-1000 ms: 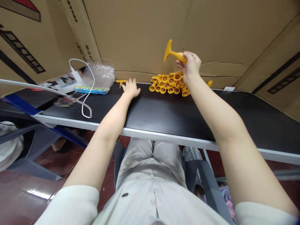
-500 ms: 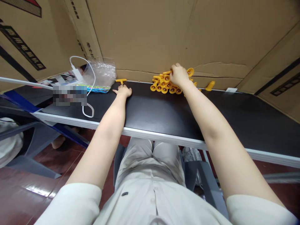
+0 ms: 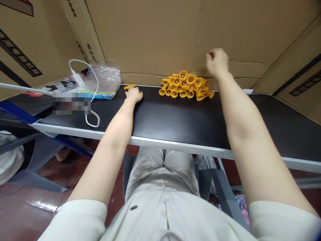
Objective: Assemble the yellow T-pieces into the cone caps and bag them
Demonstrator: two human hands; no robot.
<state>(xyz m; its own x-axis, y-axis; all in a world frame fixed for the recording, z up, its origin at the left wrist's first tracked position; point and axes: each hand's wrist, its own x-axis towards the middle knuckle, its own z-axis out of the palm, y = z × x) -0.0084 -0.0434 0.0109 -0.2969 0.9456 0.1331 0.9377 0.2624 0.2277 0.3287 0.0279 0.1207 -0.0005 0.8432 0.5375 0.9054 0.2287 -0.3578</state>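
Note:
My left hand (image 3: 134,94) rests on the dark tabletop with thumb and outer fingers spread. Just beyond its fingertips lies a small yellow plastic horn (image 3: 129,87), partly hidden by the hand; I cannot tell how firmly they touch. My right hand (image 3: 218,63) is raised near the cardboard at the back, to the right of a heap of yellow plastic horns (image 3: 184,85). Its fingers are curled in and nothing shows in them. Several horns in the heap lie in stacked rows, their round flared mouths facing me.
A clear plastic bag (image 3: 106,78) and brightly coloured flat packets (image 3: 101,95) lie at the left. A white cable (image 3: 96,75) loops over them. Tall cardboard (image 3: 155,40) walls the back of the narrow table (image 3: 175,120). A small white piece (image 3: 248,91) sits at the back right.
My right hand has left the heap and moved right and up. The heap shows more fully. A lone horn right of the heap no longer shows. The horn by my left hand has tilted.

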